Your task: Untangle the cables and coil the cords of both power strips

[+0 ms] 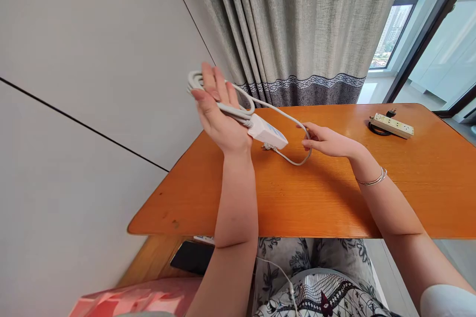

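Observation:
Raised above the left part of the table, my left hand (225,129) holds the looped grey-white cord (242,114) of a power strip, with the thumb across the loops and the fingertips pointing up. The white power strip (268,132) juts out to the right beside the wrist, tilted downward. A single run of cord arcs from the loops to my right hand (327,141), which pinches it lightly between thumb and fingers. From there the cord curves back left to its plug (268,147), partly hidden below the strip.
A second, cream power strip (393,125) with a black cord lies at the right rear of the orange-brown wooden table (308,203). A wall (92,84) borders the left side, and a grey curtain (297,25) hangs behind. Below the front edge rests a dark phone (191,257).

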`<state>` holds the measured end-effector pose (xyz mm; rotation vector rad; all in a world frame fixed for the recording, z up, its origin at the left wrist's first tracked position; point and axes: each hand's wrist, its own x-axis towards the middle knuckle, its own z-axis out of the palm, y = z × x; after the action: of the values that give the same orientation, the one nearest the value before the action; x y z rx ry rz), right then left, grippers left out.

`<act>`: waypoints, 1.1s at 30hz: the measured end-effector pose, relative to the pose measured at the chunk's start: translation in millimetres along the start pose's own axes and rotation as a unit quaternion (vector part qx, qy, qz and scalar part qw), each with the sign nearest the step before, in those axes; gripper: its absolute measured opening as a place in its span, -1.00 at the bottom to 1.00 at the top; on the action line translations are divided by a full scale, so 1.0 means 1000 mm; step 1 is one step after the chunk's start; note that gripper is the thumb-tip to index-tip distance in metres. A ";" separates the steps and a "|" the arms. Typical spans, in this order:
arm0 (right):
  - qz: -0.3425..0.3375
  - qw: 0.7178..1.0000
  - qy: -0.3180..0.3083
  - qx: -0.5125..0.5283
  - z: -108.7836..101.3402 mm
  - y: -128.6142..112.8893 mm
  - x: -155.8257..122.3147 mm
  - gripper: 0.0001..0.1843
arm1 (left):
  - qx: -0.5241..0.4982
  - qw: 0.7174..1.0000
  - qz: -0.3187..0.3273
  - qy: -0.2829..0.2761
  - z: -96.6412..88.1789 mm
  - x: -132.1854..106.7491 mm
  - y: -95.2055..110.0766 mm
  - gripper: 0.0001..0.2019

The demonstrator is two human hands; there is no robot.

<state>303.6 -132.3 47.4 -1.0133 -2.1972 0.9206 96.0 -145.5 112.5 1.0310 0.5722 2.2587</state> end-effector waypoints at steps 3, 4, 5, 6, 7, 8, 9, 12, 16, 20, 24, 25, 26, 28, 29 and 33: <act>0.028 0.998 0.047 0.001 0.000 0.000 0.001 -0.55 | 0.065 0.997 0.030 0.039 -0.008 0.007 -0.002 -0.52; 0.029 0.997 0.074 -0.014 0.000 -0.001 0.001 -0.54 | 0.094 0.994 0.034 0.040 -0.010 0.008 -0.003 -0.53; 0.021 0.994 0.102 -0.042 0.001 -0.003 0.001 -0.54 | 0.124 0.991 0.036 0.031 -0.011 0.009 -0.003 -0.51; 0.006 0.989 0.126 -0.082 0.001 -0.006 0.000 -0.56 | 0.154 0.987 0.036 0.017 -0.013 0.009 -0.004 -0.48; -0.013 0.981 0.143 -0.129 0.002 -0.010 -0.001 -0.57 | 0.180 0.983 0.036 -0.001 -0.014 0.010 -0.005 -0.42; -0.031 0.972 0.153 -0.178 0.003 -0.014 -0.003 -0.58 | 0.200 0.979 0.035 -0.020 -0.015 0.010 -0.007 -0.37; -0.045 0.961 0.158 -0.223 0.004 -0.019 -0.006 -0.58 | 0.211 0.976 0.036 -0.036 -0.015 0.011 -0.008 -0.34; -0.075 0.932 0.162 -0.314 0.007 -0.033 -0.016 -0.61 | 0.172 0.982 0.062 -0.046 -0.018 0.012 -0.015 -0.49; -0.149 0.895 0.210 -0.365 0.010 -0.047 -0.028 -0.62 | 0.107 0.993 0.006 -0.057 -0.018 0.009 -0.022 -0.62; -0.210 0.868 0.287 -0.348 0.008 -0.056 -0.033 -0.61 | 0.059 0.983 -0.130 -0.113 -0.013 0.001 -0.027 -0.71; -0.249 0.880 0.293 -0.279 0.008 -0.061 -0.037 -0.63 | 0.007 0.943 -0.287 -0.170 -0.003 -0.010 -0.027 -0.80; -0.253 0.886 0.286 -0.262 0.008 -0.061 -0.037 -0.64 | -0.001 0.930 -0.320 -0.182 0.000 -0.013 -0.026 -0.80; -0.254 0.892 0.281 -0.248 0.008 -0.061 -0.038 -0.64 | -0.006 0.915 -0.352 -0.198 0.003 -0.016 -0.025 -0.79; -0.253 0.896 0.288 -0.224 0.006 -0.061 -0.039 -0.65 | -0.008 0.880 -0.411 -0.239 0.007 -0.023 -0.023 -0.79; -0.251 0.894 0.302 -0.214 0.004 -0.060 -0.038 -0.65 | -0.009 0.862 -0.434 -0.260 0.008 -0.026 -0.022 -0.79; -0.216 0.880 0.383 -0.179 -0.007 -0.053 -0.035 -0.68 | -0.010 0.798 -0.496 -0.342 0.010 -0.036 -0.027 -0.75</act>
<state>305.4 -184.0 85.6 -0.7894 -1.7845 -0.1136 131.8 -148.0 83.0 1.0766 0.5612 0.8834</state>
